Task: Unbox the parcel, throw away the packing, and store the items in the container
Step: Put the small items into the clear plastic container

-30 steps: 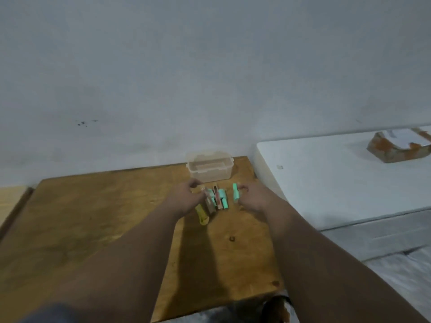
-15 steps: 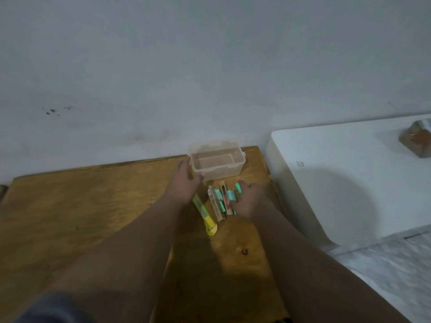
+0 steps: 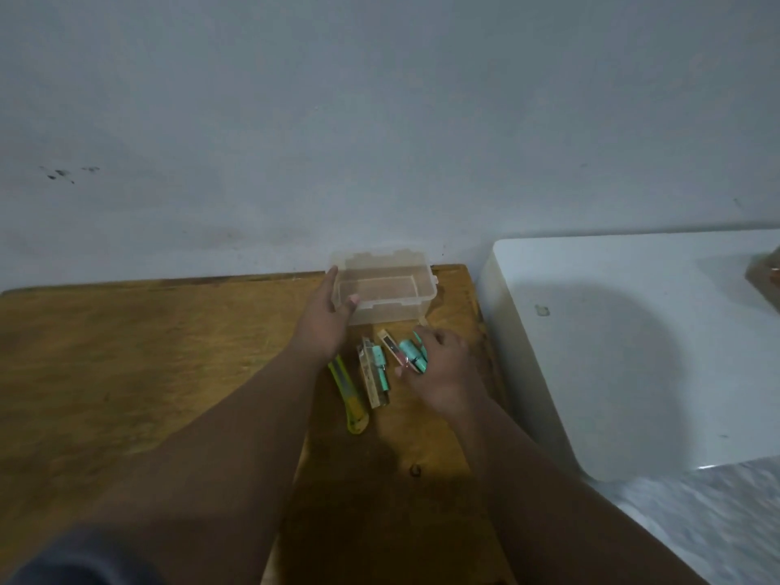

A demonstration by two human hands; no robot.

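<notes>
A clear plastic container stands open and empty at the far edge of the wooden table, against the wall. My left hand grips its left wall, thumb over the rim. Just in front lie small packaged items: a teal one in a clear pack and a tan pack. My right hand is closed around teal items beside them. A yellow utility knife lies to the left of the packs.
A white block-like surface stands close on the right of the table. A brown parcel sits at its far right edge. The grey wall rises directly behind the container. Pale floor shows at the lower right.
My left hand slid from beside the items up to the container and took hold of its left wall. My right hand closed over the teal items. The view shifted left and closer.
</notes>
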